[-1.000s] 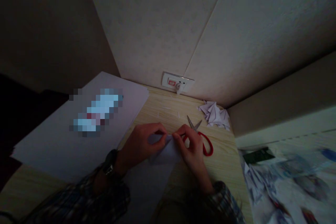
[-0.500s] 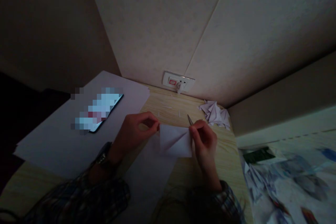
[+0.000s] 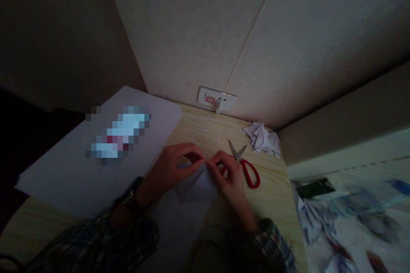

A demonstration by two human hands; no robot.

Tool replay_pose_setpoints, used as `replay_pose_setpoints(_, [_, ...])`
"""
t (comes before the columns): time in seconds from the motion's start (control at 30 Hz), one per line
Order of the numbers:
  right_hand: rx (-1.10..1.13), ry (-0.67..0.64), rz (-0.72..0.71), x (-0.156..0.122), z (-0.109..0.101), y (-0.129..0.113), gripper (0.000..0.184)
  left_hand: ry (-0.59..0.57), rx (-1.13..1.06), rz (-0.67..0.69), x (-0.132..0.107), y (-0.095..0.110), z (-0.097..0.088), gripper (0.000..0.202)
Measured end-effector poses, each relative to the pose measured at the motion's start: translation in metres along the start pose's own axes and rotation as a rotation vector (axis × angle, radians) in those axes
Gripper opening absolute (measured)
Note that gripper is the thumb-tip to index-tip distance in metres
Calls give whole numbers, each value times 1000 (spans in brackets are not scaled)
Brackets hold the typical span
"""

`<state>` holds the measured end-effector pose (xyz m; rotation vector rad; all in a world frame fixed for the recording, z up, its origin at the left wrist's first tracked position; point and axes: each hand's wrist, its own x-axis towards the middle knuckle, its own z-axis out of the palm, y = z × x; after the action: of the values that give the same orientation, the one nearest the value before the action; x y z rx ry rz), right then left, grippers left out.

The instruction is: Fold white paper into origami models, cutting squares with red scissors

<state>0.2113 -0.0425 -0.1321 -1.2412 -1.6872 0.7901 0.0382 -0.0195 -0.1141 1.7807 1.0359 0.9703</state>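
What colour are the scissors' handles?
Red; the handles show best in the head view, beside the right hand.

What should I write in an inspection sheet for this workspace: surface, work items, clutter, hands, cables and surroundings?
Surface: wood-grain tabletop; large white sheets on its left.
Work items: small creased paper, held; open red-handled scissors, partly hidden by the right hand.
Clutter: thin paper strips; folded paper pieces near the wall; phone, screen pixelated, on the sheets.
Left hand: pinches the paper's upper edge; wristwatch worn.
Right hand: pinches the same edge, beside the left fingertips.
Cables: plug in wall socket, no cord discernible; dark loop lower left, too dim to identify.
Surroundings: more folded paper beyond the tabletop's right edge.
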Motion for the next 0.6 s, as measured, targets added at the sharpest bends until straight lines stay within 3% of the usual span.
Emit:
replay_pose_setpoints(0.37, [-5, 63, -40, 0, -2, 1, 23, -41, -71, -183, 3, -3, 3, 6])
replay_pose_setpoints(0.6, [24, 98, -19, 0, -4, 2, 23, -20, -100, -211, 5, -6, 3, 7])
